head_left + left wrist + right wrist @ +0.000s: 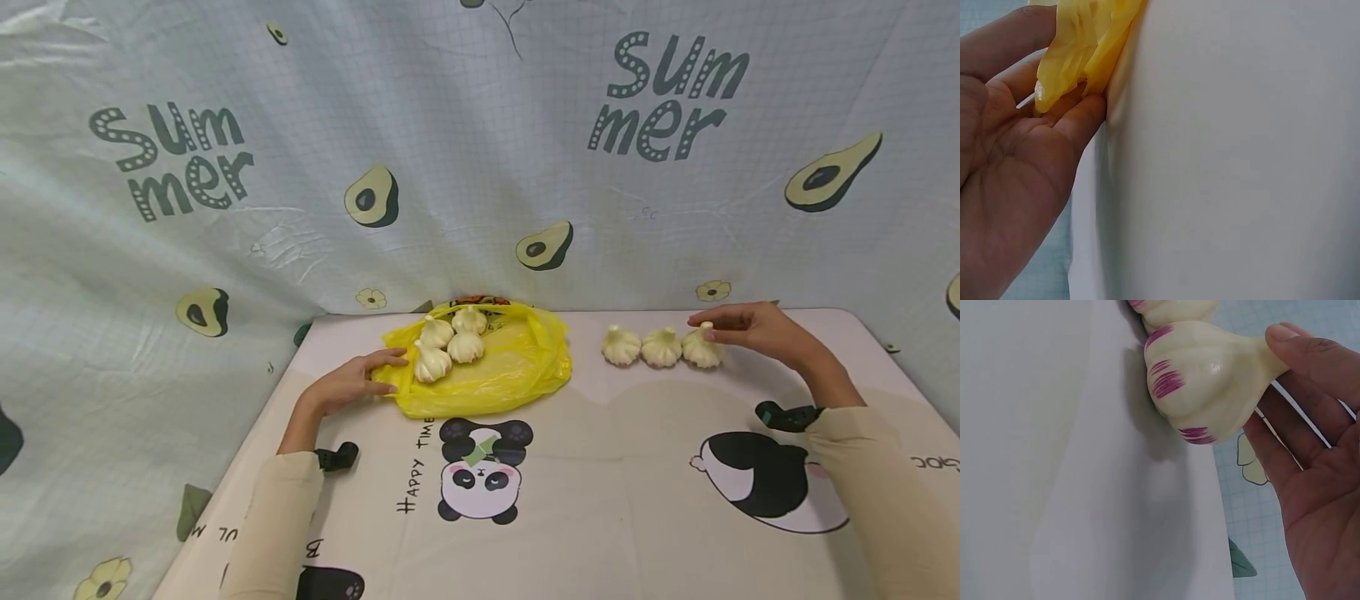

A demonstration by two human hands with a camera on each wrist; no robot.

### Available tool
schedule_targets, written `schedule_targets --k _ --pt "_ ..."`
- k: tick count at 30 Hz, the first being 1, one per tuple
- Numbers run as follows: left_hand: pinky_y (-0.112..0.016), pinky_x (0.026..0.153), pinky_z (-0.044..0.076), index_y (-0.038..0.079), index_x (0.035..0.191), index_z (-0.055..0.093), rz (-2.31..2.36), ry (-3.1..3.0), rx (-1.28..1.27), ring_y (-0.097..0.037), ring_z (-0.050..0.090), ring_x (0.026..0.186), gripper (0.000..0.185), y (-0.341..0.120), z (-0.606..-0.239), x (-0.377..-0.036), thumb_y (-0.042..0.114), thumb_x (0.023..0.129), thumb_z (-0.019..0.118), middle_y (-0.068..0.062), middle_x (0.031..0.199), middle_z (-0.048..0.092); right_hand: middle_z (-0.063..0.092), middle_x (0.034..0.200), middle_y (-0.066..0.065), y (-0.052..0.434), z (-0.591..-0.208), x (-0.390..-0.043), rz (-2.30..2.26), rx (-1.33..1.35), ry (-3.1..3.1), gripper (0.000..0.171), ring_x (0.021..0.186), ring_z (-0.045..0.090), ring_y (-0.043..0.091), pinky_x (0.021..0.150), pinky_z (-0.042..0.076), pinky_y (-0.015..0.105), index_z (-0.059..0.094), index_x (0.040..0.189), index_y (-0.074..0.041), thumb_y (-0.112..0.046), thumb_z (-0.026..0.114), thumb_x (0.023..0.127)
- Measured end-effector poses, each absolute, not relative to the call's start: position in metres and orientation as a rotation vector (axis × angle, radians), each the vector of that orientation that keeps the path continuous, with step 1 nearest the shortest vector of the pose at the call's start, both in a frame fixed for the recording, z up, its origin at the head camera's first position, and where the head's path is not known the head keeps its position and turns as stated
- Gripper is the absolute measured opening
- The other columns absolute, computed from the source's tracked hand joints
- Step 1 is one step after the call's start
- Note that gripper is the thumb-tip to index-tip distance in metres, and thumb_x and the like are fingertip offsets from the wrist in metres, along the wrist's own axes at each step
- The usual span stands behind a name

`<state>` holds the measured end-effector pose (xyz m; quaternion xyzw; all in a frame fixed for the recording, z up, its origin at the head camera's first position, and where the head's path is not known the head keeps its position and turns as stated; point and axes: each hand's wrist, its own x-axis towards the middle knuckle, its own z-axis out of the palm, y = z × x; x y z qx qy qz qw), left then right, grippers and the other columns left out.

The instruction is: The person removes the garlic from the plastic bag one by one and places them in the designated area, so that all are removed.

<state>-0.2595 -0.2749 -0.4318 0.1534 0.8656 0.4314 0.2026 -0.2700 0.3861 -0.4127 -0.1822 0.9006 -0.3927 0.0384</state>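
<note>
A yellow plastic bag [495, 375] lies open on the table with several garlic bulbs [465, 346] on it. My left hand [367, 377] holds the bag's left edge [1075, 44] between thumb and fingers [1082, 122]. To the right, three garlic bulbs stand in a row: the left bulb [621, 346], the middle bulb [662, 347] and the rightmost bulb [702, 351]. My right hand [731, 327] hovers over the rightmost bulb [1204, 381], which is cream with purple streaks. One fingertip [1288, 337] touches its stem, and the palm is spread open beside it.
The table [600, 500] wears a cloth printed with pandas [480, 475]. An avocado-print sheet [480, 167] hangs close behind as a backdrop. Something orange [480, 300] peeks out behind the bag. The table's right edge [900, 367] runs near my right forearm.
</note>
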Motion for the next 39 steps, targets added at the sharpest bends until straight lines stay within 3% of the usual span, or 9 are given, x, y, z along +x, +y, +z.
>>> schedule_targets --k 2,5,7,8,12,15,29,35,39 --pt "-0.064 0.122 0.006 -0.001 0.141 0.055 1.201 2.417 0.435 -0.042 0.007 0.155 0.053 -0.275 -0.433 -0.260 0.010 0.092 0.072 -0.016 0.165 0.028 0.067 0.133 0.010 0.386 -0.411 -0.269 -1.151 -0.554 2.789 0.041 0.109 0.060 -0.007 0.082 0.051 0.015 0.066 0.134 -0.004 -0.025 0.069 0.098" --pt "-0.064 0.122 0.006 -0.001 0.141 0.055 1.198 2.414 0.432 -0.042 0.007 0.155 0.053 -0.275 -0.433 -0.260 0.009 0.092 0.072 -0.016 0.165 0.028 0.063 0.138 0.018 0.383 -0.404 -0.266 -1.085 -0.540 2.831 0.044 0.120 0.063 0.018 0.091 0.055 0.030 0.064 0.137 -0.007 -0.029 0.067 0.099" --pt "-0.064 0.122 0.006 0.000 0.142 0.055 1.192 2.417 0.433 -0.042 0.007 0.155 0.053 -0.275 -0.433 -0.260 0.010 0.092 0.072 -0.015 0.165 0.028 0.063 0.138 0.016 0.380 -0.398 -0.265 -1.057 -0.523 2.869 0.043 0.124 0.061 0.026 0.093 0.054 0.032 0.064 0.138 -0.010 -0.031 0.065 0.100" --pt "-0.064 0.122 0.006 0.000 0.142 0.055 1.188 2.419 0.436 -0.042 0.008 0.155 0.053 -0.275 -0.432 -0.260 0.010 0.092 0.072 -0.016 0.165 0.028 0.064 0.137 0.015 0.378 -0.394 -0.265 -1.064 -0.526 2.887 0.042 0.124 0.061 0.024 0.093 0.054 0.032 0.065 0.138 -0.011 -0.031 0.065 0.101" --pt "-0.065 0.121 0.007 0.000 0.142 0.056 1.157 2.444 0.438 -0.042 0.009 0.154 0.053 -0.275 -0.430 -0.260 0.011 0.092 0.072 -0.015 0.165 0.029 0.067 0.133 0.007 0.366 -0.380 -0.262 -1.116 -0.575 2.944 0.035 0.110 0.059 -0.008 0.085 0.044 0.008 0.068 0.134 -0.017 -0.030 0.063 0.102" --pt "-0.065 0.121 0.007 0.001 0.141 0.056 1.154 2.450 0.435 -0.042 0.009 0.154 0.052 -0.275 -0.429 -0.260 0.010 0.092 0.072 -0.015 0.165 0.029 0.068 0.131 0.006 0.354 -0.371 -0.257 -1.147 -0.651 2.956 0.032 0.105 0.054 -0.017 0.084 0.040 0.002 0.070 0.132 -0.018 -0.026 0.063 0.102" --pt "-0.065 0.121 0.006 0.000 0.141 0.056 1.168 2.445 0.430 -0.042 0.008 0.154 0.052 -0.274 -0.430 -0.260 0.009 0.092 0.071 -0.016 0.165 0.029 0.075 0.117 0.000 0.297 -0.359 -0.249 -1.063 -1.187 2.884 0.026 0.109 0.068 0.005 0.089 0.050 0.013 0.075 0.122 -0.017 -0.010 0.064 0.099" --pt "-0.064 0.122 0.005 0.001 0.141 0.056 1.175 2.434 0.415 -0.042 0.008 0.155 0.053 -0.274 -0.432 -0.259 0.010 0.092 0.072 -0.015 0.165 0.029 0.075 0.117 -0.001 0.275 -0.366 -0.254 -1.130 -1.256 2.754 0.028 0.111 0.069 0.020 0.092 0.053 0.020 0.074 0.124 -0.018 -0.008 0.063 0.100" --pt "-0.064 0.122 0.005 0.002 0.141 0.056 1.176 2.436 0.409 -0.042 0.007 0.155 0.052 -0.275 -0.433 -0.260 0.009 0.092 0.072 -0.014 0.166 0.028 0.075 0.118 -0.002 0.260 -0.371 -0.261 -1.157 -1.254 2.703 0.027 0.113 0.068 0.017 0.094 0.053 0.025 0.073 0.125 -0.022 -0.013 0.062 0.102"
